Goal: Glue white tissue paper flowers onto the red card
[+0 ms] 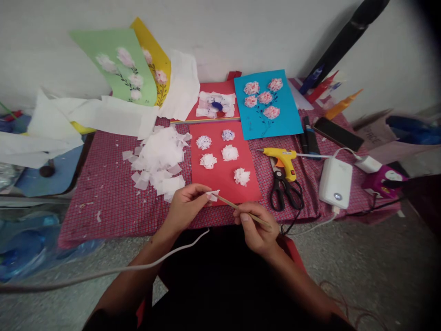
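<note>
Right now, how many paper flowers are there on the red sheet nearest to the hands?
5 on the red card: blue-flecked flowers at upper left and upper right, and white ones at centre left, centre right and lower right. None looks hidden.

Black top (213, 276) with red edging (292, 257), dark sleeves (106, 320), bare forearms (134, 289) and hands (186, 207)

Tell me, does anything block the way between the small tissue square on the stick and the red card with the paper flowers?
Nothing visible does. The tissue square sits on the tip of the wooden stick, at the fingertips of the left hand, while the right hand grips the stick. It appears just over the near edge of the red card, with nothing between them.
</note>
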